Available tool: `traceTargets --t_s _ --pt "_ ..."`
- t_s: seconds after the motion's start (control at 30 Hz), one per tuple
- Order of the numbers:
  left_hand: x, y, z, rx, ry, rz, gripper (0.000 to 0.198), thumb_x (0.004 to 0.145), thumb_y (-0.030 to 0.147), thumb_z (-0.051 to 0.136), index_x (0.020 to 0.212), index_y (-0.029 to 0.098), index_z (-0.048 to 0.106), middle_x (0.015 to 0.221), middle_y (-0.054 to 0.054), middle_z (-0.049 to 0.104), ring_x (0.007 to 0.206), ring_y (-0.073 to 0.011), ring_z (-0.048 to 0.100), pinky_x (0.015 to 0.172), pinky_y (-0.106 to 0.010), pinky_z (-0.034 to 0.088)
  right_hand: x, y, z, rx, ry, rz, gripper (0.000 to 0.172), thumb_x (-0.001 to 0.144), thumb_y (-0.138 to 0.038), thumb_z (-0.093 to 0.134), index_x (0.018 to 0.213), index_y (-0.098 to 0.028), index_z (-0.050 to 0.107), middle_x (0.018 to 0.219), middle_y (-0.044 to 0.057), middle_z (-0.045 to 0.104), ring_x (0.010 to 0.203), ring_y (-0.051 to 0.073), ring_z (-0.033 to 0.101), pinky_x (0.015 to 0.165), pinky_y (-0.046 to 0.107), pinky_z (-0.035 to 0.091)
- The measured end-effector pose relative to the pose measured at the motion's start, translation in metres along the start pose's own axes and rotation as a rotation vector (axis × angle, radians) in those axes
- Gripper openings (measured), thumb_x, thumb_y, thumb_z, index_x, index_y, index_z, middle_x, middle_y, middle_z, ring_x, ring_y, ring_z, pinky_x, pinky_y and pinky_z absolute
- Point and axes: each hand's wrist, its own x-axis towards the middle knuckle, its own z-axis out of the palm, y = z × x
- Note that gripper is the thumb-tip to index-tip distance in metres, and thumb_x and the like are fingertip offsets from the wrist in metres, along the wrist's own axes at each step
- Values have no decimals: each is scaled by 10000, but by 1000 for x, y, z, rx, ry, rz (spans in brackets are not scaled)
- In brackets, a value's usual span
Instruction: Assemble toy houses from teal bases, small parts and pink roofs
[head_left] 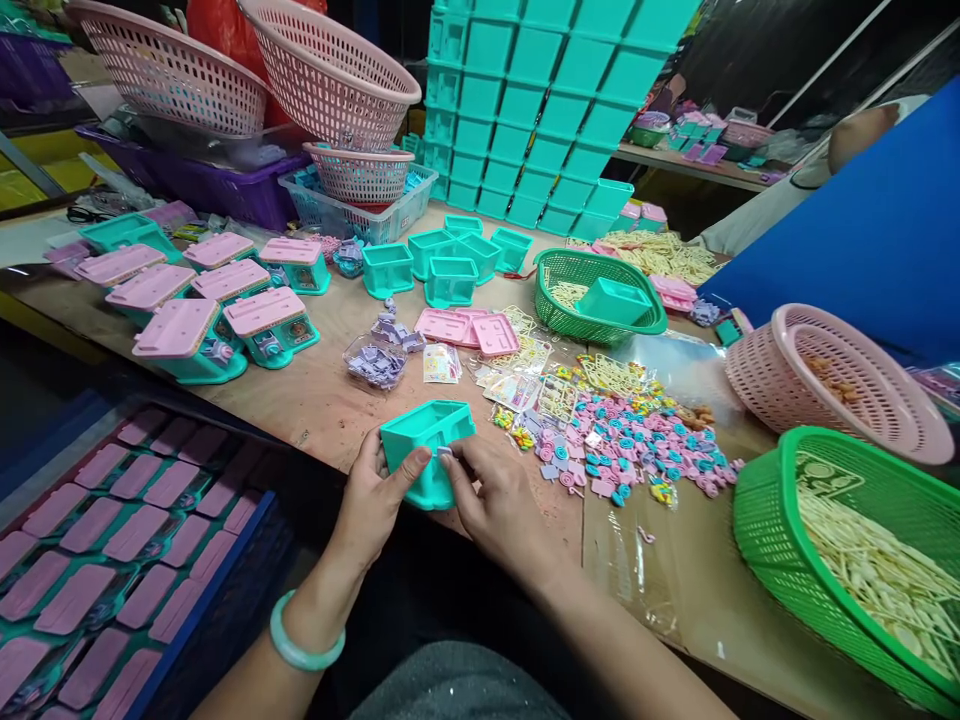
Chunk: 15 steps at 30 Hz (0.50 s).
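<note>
My left hand [377, 492] grips a teal plastic box [424, 430] by its left side, thumb across the front. At the box's front right, the fingers of my right hand [491, 490] pinch a small lilac piece [444, 453] against the wall; its exact shape is mostly hidden. Just beyond the box, a clear tub [375, 365] holds lilac plastic parts. To its right lie a small stack of printed sticker sheets [441, 364] and pink flat panels [472, 330].
Pink-lidded teal boxes [184, 325] stand at left, above a blue crate [225, 600] of similar ones. Stacked teal boxes [547, 110] rise behind. Pink and blue pieces [622, 440] spread at right, near a green basket [780, 530] and a pink basket [757, 360]. A person's arm [862, 135] shows behind.
</note>
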Motion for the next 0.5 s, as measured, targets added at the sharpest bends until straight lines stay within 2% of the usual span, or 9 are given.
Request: traceTargets --t_s 0.2,0.37,0.43,0.5 --pt "1 -3 0 87 4 37 433 803 492 773 1071 214 576 1002 -35 734 937 -200 683 810 -289 530 3 -1 8 -137 51 -88 212 993 -174 462 799 -205 540 724 29 576 667 177 540 618 287 392" --pt "2 -4 0 90 1 64 433 786 495 785 1041 217 571 976 -19 727 913 -185 673 813 -282 526 -3 -6 14 -222 69 -97 247 991 -154 427 775 -208 534 716 40 573 659 183 522 605 295 374" --pt "3 -5 -6 71 19 35 443 770 502 796 1025 213 577 942 -11 720 889 -185 665 790 -279 523 3 -2 8 -138 -19 -113 233 1003 -203 453 799 -199 567 728 39 601 662 175 547 605 284 398" --pt "5 -6 -16 39 69 4 456 771 529 783 1033 208 593 920 -6 712 874 -187 653 777 -278 517 24 9 -1 7 -182 -130 207 1015 -264 478 877 -196 615 762 30 651 669 161 592 607 262 437"
